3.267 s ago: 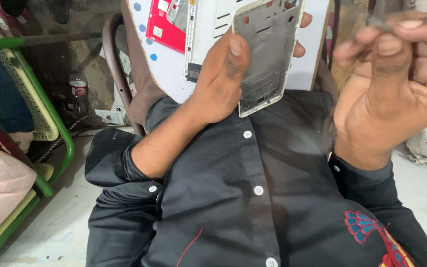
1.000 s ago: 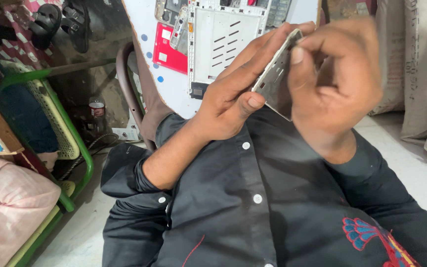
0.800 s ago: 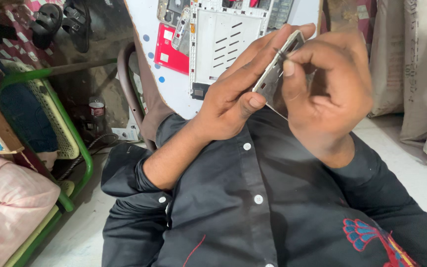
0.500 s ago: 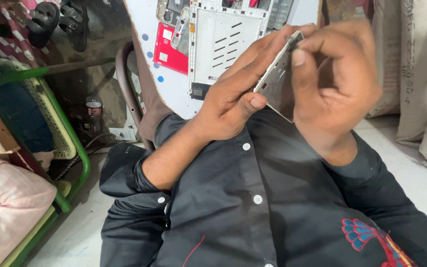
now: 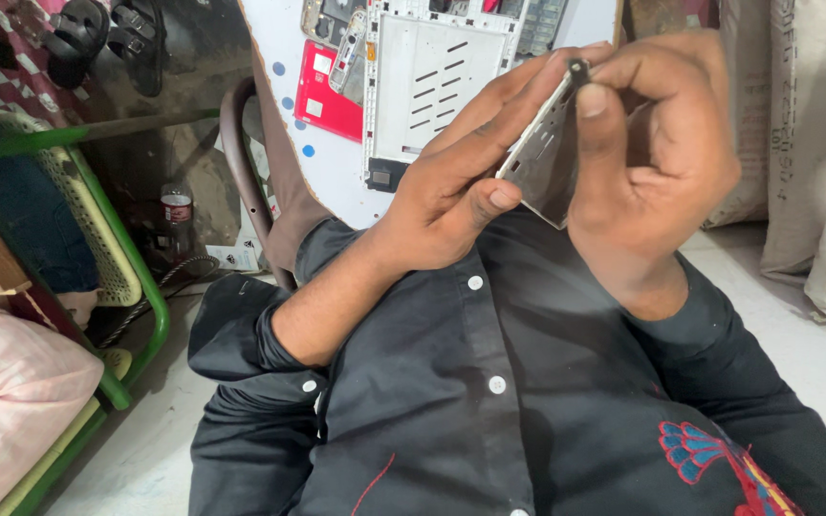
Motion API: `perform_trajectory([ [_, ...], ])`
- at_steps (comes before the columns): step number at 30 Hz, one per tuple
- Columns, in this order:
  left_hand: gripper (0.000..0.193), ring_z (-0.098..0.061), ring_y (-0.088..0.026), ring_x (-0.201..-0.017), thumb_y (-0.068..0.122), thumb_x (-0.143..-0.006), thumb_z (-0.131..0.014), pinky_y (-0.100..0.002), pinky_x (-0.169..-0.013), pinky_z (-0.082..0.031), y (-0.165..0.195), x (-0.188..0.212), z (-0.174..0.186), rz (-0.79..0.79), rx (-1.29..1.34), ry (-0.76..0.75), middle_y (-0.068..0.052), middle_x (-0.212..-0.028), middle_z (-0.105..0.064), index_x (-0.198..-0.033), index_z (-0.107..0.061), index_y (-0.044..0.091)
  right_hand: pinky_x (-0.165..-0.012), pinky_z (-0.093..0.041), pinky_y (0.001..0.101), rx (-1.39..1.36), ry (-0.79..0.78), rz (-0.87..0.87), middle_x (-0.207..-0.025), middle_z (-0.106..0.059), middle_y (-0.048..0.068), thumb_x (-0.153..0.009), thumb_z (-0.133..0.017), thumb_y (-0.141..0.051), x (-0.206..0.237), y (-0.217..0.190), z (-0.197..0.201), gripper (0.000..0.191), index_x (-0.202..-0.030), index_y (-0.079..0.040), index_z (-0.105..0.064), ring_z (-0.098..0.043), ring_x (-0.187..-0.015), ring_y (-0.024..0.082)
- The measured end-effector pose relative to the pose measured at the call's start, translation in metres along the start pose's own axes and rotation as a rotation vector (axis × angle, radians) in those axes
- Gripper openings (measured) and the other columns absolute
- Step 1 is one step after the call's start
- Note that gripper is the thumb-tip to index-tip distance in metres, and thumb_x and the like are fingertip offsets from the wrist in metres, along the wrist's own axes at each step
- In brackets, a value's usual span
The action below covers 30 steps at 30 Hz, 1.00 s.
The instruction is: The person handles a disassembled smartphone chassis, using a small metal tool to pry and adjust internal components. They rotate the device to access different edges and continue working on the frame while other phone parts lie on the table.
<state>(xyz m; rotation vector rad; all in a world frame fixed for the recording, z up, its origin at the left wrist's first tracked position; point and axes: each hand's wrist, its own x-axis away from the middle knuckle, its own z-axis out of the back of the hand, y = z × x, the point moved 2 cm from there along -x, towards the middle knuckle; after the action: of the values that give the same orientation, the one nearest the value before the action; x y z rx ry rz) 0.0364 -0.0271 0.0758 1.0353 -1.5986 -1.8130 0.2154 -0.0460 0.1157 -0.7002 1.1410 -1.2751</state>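
Left hand (image 5: 451,191) cradles a bare metal phone frame (image 5: 539,153) at 1 o'clock, edge-on to the camera, fingers along its back and thumb clamped on the near face, probably to steady it. Right hand (image 5: 657,162) pinches the frame's top corner between thumb and forefinger, other fingers curled; whether it holds a small tool, can't tell. Behind, at 12 o'clock, a white board (image 5: 336,162) carries a larger white slotted frame (image 5: 432,91) and a red part (image 5: 327,96). No containers in view.
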Motion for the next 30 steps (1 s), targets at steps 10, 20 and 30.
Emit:
perform_trajectory([
  [10, 0.065, -0.037, -0.02, -0.153, 0.055, -0.118, -0.044, -0.032, -0.132, -0.03, -0.0004, -0.0008, -0.0007, -0.038, 0.023, 0.009, -0.008, -0.164, -0.035, -0.165, -0.031, 0.013, -0.081, -0.042, 0.0208, -0.079, 0.008, -0.019, -0.115, -0.055, 0.008, -0.119, -0.066, -0.008, -0.0002, 0.0005, -0.0015, 0.014, -0.116, 0.005, -0.06, -0.051, -0.09, 0.01],
  [20, 0.064, -0.038, -0.02, -0.153, 0.055, -0.119, -0.043, -0.032, -0.132, -0.03, 0.0039, -0.001, -0.0005, -0.029, 0.023, 0.007, -0.008, -0.163, -0.037, -0.165, -0.029, 0.014, -0.082, -0.041, 0.0215, -0.094, 0.011, -0.029, -0.113, -0.055, 0.007, -0.118, -0.064, -0.011, -0.0002, -0.0006, -0.0029, 0.017, -0.114, 0.005, -0.06, -0.05, -0.09, 0.011],
  [30, 0.065, -0.039, -0.02, -0.152, 0.056, -0.118, -0.043, -0.031, -0.131, -0.031, 0.0043, -0.0018, 0.0007, -0.024, 0.029, -0.003, -0.007, -0.163, -0.037, -0.166, -0.029, 0.014, -0.081, -0.041, 0.022, -0.015, 0.003, -0.032, -0.112, -0.056, 0.008, -0.119, -0.064, -0.013, -0.0023, -0.0044, -0.0009, 0.019, -0.113, 0.004, -0.06, -0.051, -0.09, 0.012],
])
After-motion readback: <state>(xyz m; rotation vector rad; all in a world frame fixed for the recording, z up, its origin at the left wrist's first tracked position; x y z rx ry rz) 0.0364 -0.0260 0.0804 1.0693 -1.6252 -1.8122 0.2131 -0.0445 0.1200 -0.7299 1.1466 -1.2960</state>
